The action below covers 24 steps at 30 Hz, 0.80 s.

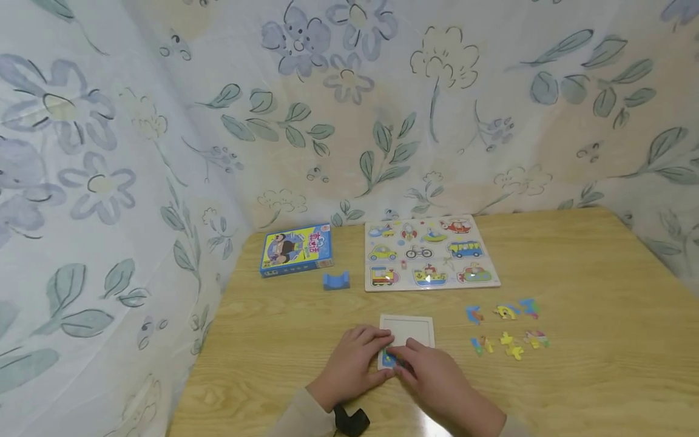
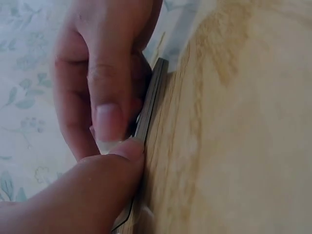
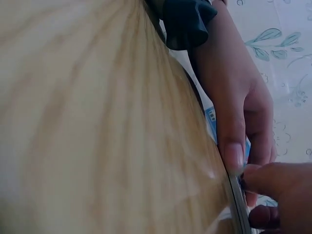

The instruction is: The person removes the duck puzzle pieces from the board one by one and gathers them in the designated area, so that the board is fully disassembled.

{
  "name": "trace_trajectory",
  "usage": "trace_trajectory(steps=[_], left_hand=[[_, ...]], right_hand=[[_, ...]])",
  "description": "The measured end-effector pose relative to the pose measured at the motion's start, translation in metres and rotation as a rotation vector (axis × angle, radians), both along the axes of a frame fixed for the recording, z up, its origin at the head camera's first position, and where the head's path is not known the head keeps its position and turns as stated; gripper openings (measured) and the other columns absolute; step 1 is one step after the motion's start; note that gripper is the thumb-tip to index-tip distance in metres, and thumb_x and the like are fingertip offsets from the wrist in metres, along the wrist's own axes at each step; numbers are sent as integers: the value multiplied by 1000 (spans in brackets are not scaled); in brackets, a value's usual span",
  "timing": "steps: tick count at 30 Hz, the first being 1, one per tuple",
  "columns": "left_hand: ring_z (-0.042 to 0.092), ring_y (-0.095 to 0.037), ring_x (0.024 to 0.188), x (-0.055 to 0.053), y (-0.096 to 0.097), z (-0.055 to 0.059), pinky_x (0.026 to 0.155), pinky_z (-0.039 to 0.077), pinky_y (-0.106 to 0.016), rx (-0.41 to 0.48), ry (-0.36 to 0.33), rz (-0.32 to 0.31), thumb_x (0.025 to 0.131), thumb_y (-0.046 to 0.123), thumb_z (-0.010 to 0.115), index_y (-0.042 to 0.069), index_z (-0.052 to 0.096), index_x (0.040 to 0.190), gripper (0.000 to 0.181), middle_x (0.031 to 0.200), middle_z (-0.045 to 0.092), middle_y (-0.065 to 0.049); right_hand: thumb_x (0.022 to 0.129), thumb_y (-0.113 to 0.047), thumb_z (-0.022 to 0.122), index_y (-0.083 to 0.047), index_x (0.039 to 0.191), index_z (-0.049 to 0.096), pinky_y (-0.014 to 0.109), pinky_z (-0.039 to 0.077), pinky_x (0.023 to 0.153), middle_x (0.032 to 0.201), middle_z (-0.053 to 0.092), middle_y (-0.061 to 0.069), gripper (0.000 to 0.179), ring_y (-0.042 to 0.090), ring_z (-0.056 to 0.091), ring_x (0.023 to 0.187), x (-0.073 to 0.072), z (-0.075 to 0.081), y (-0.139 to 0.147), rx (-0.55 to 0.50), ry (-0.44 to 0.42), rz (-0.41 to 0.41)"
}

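Observation:
A small wooden puzzle tray (image 1: 412, 328) lies on the table, with a blue puzzle piece (image 1: 388, 359) in its near left corner. My left hand (image 1: 352, 364) holds the tray at its left side, the thumb at the near edge. Over that same corner my right hand (image 1: 437, 373) bends its fingers and pinches a puzzle piece, mostly hidden beneath the fingertips. Both wrist views show the tray edge-on, with the two hands close together at it. Loose puzzle pieces (image 1: 512, 346) lie to the right in two rows.
Behind the tray stands a larger vehicle picture board (image 1: 431, 264). Left of it are a blue and yellow box (image 1: 297, 250) and a small blue block (image 1: 336, 281). A black object (image 1: 352, 420) sits by my left wrist. Floral cloth (image 1: 327, 121) hangs behind the table.

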<state>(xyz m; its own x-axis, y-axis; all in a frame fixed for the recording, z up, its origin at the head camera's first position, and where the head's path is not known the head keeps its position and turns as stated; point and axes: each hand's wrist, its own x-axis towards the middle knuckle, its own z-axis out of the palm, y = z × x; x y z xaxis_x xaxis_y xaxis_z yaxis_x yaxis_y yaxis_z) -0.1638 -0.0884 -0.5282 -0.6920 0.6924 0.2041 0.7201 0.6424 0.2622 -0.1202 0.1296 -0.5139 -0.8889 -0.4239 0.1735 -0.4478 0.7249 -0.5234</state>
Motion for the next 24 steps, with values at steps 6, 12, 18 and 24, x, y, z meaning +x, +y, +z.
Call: trace_trajectory(steps=[6, 12, 18, 24], left_hand=[[50, -18, 132, 2, -1, 0, 111, 40, -43, 33, 46, -21, 98, 52, 71, 16, 64, 144, 59, 145, 58, 5], [50, -18, 135, -4, -10, -3, 112, 38, -44, 100, 14, -55, 97, 52, 71, 16, 63, 146, 61, 147, 56, 6], [49, -18, 135, -5, -12, -4, 111, 39, -47, 114, -5, -76, 97, 49, 73, 16, 61, 147, 61, 149, 55, 6], [47, -17, 136, -6, -8, -5, 112, 38, -48, 112, -35, -95, 94, 43, 76, 17, 60, 148, 62, 150, 54, 6]], right_hand=[[99, -26, 72, -18, 135, 72, 27, 39, 53, 85, 45, -12, 37, 1, 37, 61, 3, -1, -4, 79, 55, 9], [99, -31, 71, -20, 140, 69, 30, 40, 52, 85, 47, -10, 42, 4, 42, 61, 2, 2, -9, 151, 59, 3], [101, -34, 70, -23, 143, 67, 30, 39, 52, 87, 48, -9, 44, 5, 45, 64, 1, 1, -9, 195, 49, 32], [99, -32, 73, -22, 140, 68, 36, 48, 58, 93, 61, -6, 42, 11, 61, 75, 2, -1, -4, 167, 23, 15]])
